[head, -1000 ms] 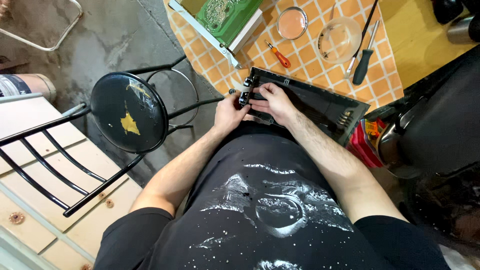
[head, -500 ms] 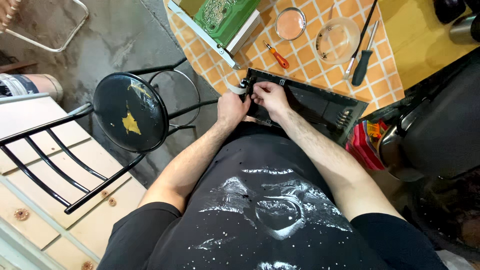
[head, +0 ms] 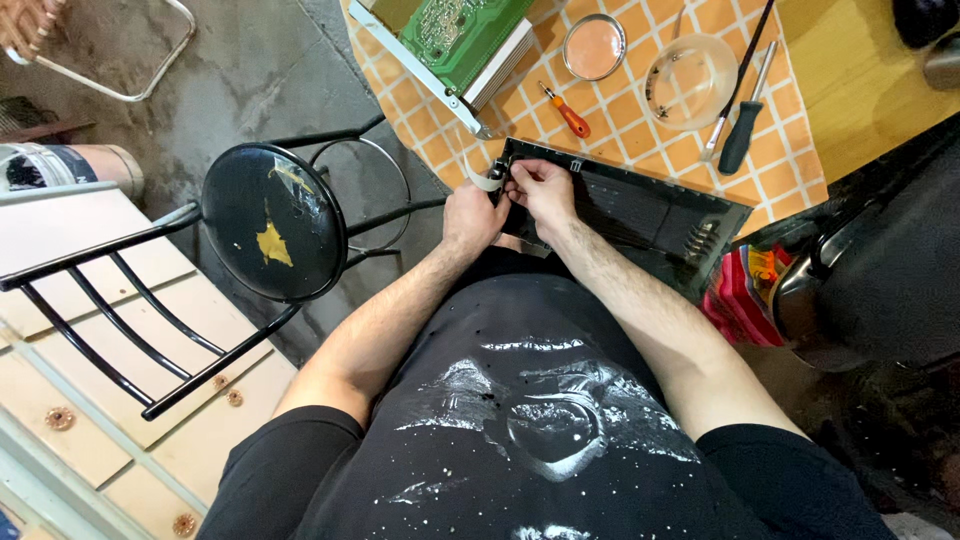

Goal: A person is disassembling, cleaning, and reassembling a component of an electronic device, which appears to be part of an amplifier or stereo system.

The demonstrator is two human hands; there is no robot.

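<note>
A long black flat panel (head: 640, 212) rests at the near edge of the orange checked tablecloth (head: 620, 110). Both hands meet at its left end. My left hand (head: 472, 215) grips that corner, and a pale curved strip (head: 482, 183) sticks out beside its fingers. My right hand (head: 538, 190) pinches a small part on the panel's left end; the part itself is hidden by the fingers.
On the cloth lie a green circuit board in a pale frame (head: 462, 40), a small orange-handled screwdriver (head: 566, 110), a round orange lid (head: 594, 46), a clear dish (head: 690, 82) and a black-handled tool (head: 742, 135). A black round stool (head: 272, 222) stands left; a black seat (head: 880, 270) right.
Both hands stayed at the panel's left end and shifted slightly. The pale strip now shows curling out beside the left hand. The view has drifted a little.
</note>
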